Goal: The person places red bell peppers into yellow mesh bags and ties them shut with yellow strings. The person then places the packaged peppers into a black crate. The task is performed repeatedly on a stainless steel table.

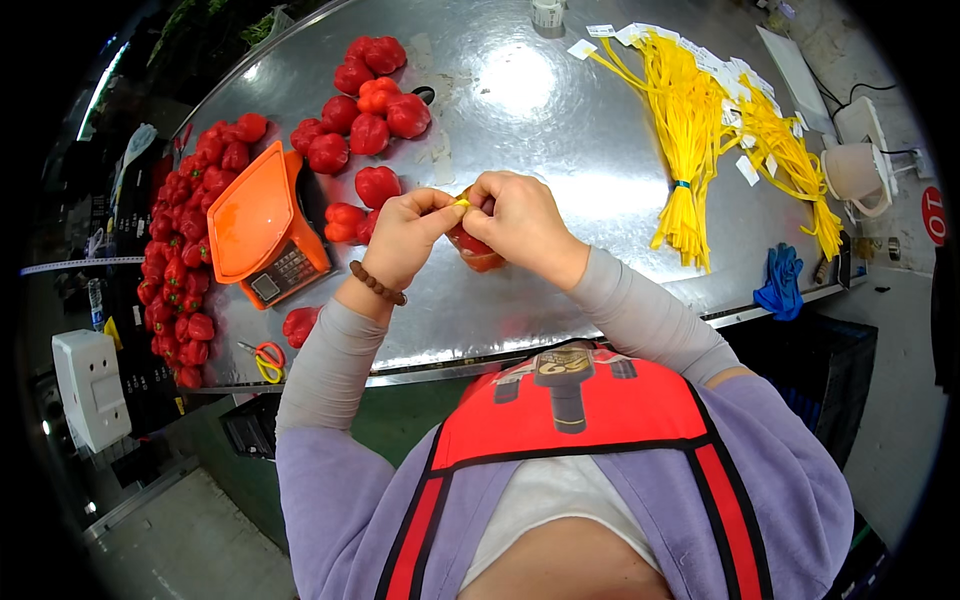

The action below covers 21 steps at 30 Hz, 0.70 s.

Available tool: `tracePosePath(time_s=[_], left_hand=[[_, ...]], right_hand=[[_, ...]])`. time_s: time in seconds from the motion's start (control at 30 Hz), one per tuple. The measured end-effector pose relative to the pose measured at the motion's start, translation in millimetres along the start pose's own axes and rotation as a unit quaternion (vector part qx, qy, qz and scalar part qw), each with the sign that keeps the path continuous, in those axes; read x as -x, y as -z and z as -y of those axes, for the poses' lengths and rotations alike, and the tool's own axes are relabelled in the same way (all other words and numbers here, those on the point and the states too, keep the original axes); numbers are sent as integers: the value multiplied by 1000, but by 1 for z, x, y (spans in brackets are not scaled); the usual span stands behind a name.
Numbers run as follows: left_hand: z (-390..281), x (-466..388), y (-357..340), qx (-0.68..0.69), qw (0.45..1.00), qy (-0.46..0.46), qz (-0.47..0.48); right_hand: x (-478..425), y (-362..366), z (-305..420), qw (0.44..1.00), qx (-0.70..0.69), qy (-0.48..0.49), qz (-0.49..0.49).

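Note:
My left hand [409, 232] and my right hand [521, 221] meet over the steel table [555, 300]. Both pinch a small yellow piece [461, 202], strip or netting, between thumbs and fingers. Just below, red bell peppers [480, 259] lie in what looks like a thin see-through wrap, partly hidden by my right hand. Left of my hands, loose red bell peppers [377, 186] sit on the metal, one partly behind my left fingers. A brown bead bracelet [375, 283] circles my left wrist.
An orange weighing scale [259, 217] stands at left beside a large heap of red peppers [176, 247]. Scissors [268, 360] lie near the front edge. Yellow bundles with white tags [679, 150] lie at right. A blue glove [781, 281] hangs over the right front edge.

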<state>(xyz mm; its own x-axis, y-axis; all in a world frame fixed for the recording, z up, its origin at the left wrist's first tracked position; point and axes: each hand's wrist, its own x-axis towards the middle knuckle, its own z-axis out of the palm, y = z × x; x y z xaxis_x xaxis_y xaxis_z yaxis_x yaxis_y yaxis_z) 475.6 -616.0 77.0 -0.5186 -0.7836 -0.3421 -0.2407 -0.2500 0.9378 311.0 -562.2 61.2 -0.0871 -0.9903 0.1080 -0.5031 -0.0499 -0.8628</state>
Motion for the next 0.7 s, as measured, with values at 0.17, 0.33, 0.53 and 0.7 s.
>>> tracePosePath(time_s=[0.17, 0.33, 0.53, 0.7], left_hand=[[13, 0, -1, 105, 994, 5, -3], [27, -1, -6, 152, 987, -20, -41], [27, 2, -6, 177, 983, -23, -47], [27, 6, -9, 151, 987, -29, -56]], right_hand=[[-1, -3, -5, 999, 4, 23, -23], [5, -12, -2, 992, -35, 62, -104], [7, -15, -8, 968, 22, 192, -163], [5, -13, -8, 985, 5, 124, -117]])
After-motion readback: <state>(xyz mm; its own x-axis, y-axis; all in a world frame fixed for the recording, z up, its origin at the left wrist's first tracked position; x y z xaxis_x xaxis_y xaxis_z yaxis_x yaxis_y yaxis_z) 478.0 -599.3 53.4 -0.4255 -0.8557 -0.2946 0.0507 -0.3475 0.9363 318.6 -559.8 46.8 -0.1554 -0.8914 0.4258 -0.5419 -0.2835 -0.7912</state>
